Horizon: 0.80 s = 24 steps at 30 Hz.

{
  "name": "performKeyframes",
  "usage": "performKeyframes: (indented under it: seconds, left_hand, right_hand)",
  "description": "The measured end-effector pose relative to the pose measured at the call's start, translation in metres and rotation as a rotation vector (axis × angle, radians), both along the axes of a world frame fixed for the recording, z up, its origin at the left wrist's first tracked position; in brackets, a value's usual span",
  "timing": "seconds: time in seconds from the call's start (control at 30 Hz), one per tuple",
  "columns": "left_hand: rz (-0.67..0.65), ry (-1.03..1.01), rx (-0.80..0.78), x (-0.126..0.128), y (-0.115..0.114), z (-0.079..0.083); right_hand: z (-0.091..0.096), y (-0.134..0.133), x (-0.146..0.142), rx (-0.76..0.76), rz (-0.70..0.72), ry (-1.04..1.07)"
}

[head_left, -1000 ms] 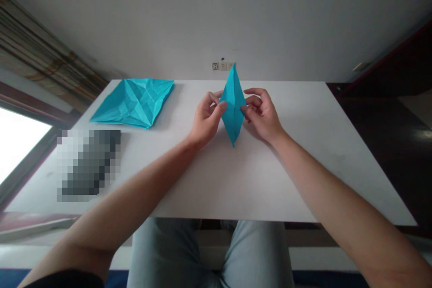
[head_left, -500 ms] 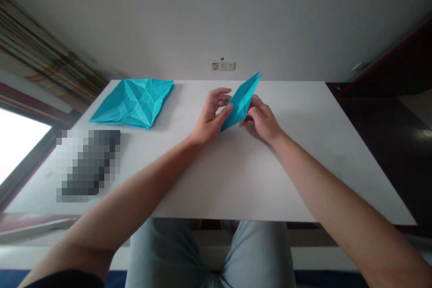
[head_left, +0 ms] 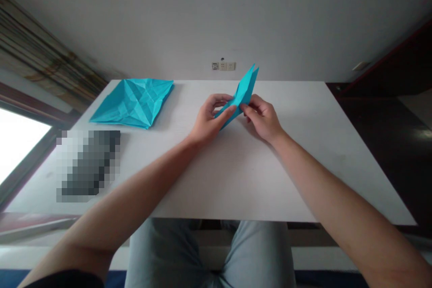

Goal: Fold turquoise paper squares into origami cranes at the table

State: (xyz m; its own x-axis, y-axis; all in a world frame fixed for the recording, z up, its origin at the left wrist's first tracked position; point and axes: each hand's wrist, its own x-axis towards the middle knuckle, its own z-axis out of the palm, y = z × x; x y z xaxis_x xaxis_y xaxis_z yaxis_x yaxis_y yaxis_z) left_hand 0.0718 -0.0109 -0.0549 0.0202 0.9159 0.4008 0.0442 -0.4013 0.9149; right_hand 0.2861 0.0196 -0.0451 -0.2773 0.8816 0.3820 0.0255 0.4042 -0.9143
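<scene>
Over the table (head_left: 236, 180), left hand (head_left: 212, 119) and right hand (head_left: 263, 117) pinch folded paper (head_left: 247, 90); slim shape made, tips apart, remaining folds unclear. Creased sheet (head_left: 135, 101) at table's far left.

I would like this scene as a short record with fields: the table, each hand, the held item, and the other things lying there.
Surface: white rectangular table
Left grip: bare left hand holding a turquoise, pointed folded-paper piece, thumb across its near side
Right grip: bare right hand, thumb at the piece's right edge
Held piece: raised above the table; two tips slightly apart, pointing up and rightward
Other paper: creased, roughly four-sided turquoise paper, at far left
Unclear: grey pixelated object, nearer than that paper; identity hidden
</scene>
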Motion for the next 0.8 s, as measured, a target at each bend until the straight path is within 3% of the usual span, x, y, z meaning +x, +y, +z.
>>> performKeyframes:
  seconds: [0.27, 0.57, 0.8]
  left_hand:
    - [0.086, 0.263, 0.25, -0.003, -0.008, 0.013]
    - [0.147, 0.277, 0.289, -0.003, -0.006, 0.009]
    - [0.193, 0.233, 0.292, -0.001, -0.006, 0.004]
  right_hand:
    - [0.002, 0.0, -0.003, -0.075, 0.014, 0.048]
    - [0.009, -0.006, -0.005, -0.218, 0.139, 0.137]
    - [0.005, -0.006, -0.004, -0.128, 0.087, -0.003]
